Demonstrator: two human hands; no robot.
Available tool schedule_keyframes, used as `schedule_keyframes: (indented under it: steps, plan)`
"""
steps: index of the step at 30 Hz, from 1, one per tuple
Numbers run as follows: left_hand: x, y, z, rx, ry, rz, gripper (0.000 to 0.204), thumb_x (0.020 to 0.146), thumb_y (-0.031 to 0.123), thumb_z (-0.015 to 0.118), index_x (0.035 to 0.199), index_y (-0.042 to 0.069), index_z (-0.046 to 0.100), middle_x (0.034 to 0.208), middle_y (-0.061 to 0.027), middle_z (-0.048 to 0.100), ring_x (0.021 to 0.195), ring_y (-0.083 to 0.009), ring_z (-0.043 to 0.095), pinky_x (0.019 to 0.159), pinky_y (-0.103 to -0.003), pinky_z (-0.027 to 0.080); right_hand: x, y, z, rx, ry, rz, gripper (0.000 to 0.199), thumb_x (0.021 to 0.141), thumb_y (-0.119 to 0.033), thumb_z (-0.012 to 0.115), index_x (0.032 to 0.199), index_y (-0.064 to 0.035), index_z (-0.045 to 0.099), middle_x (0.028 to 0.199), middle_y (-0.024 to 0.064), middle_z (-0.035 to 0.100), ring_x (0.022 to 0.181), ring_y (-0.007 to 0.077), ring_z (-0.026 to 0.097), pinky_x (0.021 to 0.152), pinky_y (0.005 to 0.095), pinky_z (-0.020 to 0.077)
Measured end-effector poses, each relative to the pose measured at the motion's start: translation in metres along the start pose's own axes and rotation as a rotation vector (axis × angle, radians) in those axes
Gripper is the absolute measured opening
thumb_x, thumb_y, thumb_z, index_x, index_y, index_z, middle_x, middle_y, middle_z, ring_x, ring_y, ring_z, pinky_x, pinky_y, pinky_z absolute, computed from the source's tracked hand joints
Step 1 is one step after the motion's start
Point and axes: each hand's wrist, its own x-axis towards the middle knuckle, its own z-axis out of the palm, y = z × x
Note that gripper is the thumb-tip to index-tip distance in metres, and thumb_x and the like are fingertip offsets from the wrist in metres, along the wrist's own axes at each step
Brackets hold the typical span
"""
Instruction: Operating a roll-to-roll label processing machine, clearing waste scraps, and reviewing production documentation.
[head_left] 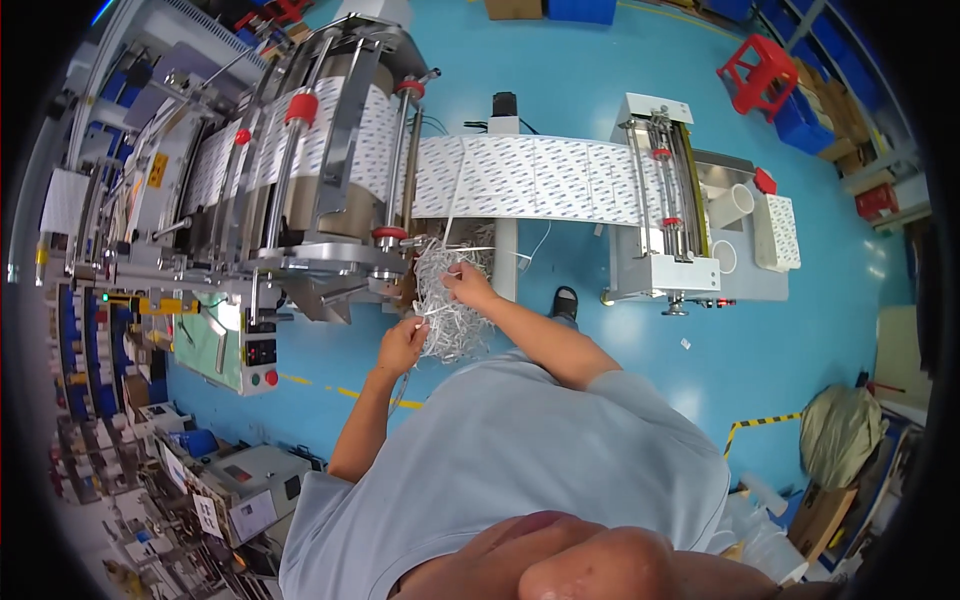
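The left hand [402, 345] is held at the left edge of the white strips [455, 338], the right hand [468, 286] farther over them; whether either hand's fingers are clamped cannot be told. Beyond, a patterned web [520, 178] is stretched between left [322, 253] and right machines [658, 275].
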Motion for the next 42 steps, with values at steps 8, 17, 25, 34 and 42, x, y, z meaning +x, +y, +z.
schedule_keyframes:
  steps: [8,17,25,34,42]
  plan:
    - [-0.064,-0.051,-0.019,-0.077,0.032,-0.049,0.021,0.087,0.023,0.056,0.094,0.005,0.062,0.080,-0.0144,0.063,0.073,-0.0307,0.061,0.065,-0.037,0.047,-0.016,-0.014,0.056,0.603,-0.334,0.321,0.032,0.079,-0.008,0.057,0.111,-0.0039,0.054,0.095,0.0060,0.062,0.070,0.0118,0.056,0.060,0.0239,0.0443]
    - [-0.070,-0.178,-0.003,-0.150,0.010,-0.282,0.025,0.087,0.030,0.059,0.084,0.005,0.062,0.068,-0.0059,0.059,0.063,-0.0160,0.055,0.058,-0.031,0.044,-0.007,-0.010,0.073,0.450,-0.301,0.326,0.015,0.089,-0.019,0.052,0.099,-0.0097,0.060,0.087,0.0004,0.063,0.068,0.0069,0.054,0.058,0.0217,0.0439]
    - [0.056,-0.101,0.047,-0.096,0.322,0.073,0.031,0.087,0.029,0.054,0.104,0.003,0.059,0.085,-0.0156,0.063,0.081,-0.0320,0.060,0.074,-0.038,0.046,0.028,0.063,0.079,0.096,-0.257,-0.031,0.022,0.084,-0.019,0.053,0.093,-0.0013,0.062,0.080,0.0098,0.064,0.071,0.0199,0.060,0.066,0.0330,0.0483]
    - [0.118,-0.128,0.179,-0.678,0.294,-0.005,0.022,0.086,0.026,0.059,0.089,0.005,0.061,0.071,-0.0029,0.058,0.064,-0.0106,0.053,0.057,-0.027,0.044,0.030,0.187,0.074,-0.173,-0.296,-0.344,0.022,0.082,-0.008,0.056,0.102,0.0008,0.059,0.092,0.0120,0.064,0.088,0.0197,0.060,0.078,0.0325,0.0471]
    - [0.069,-0.105,0.194,-0.722,0.446,-0.059,0.027,0.086,0.030,0.059,0.087,0.004,0.063,0.069,-0.0047,0.059,0.061,-0.0125,0.054,0.057,-0.030,0.045,-0.080,0.173,0.011,-0.383,-0.030,-0.950,0.027,0.078,-0.009,0.062,0.103,-0.0015,0.056,0.108,0.0153,0.056,0.101,0.0342,0.051,0.091,0.0410,0.0392]
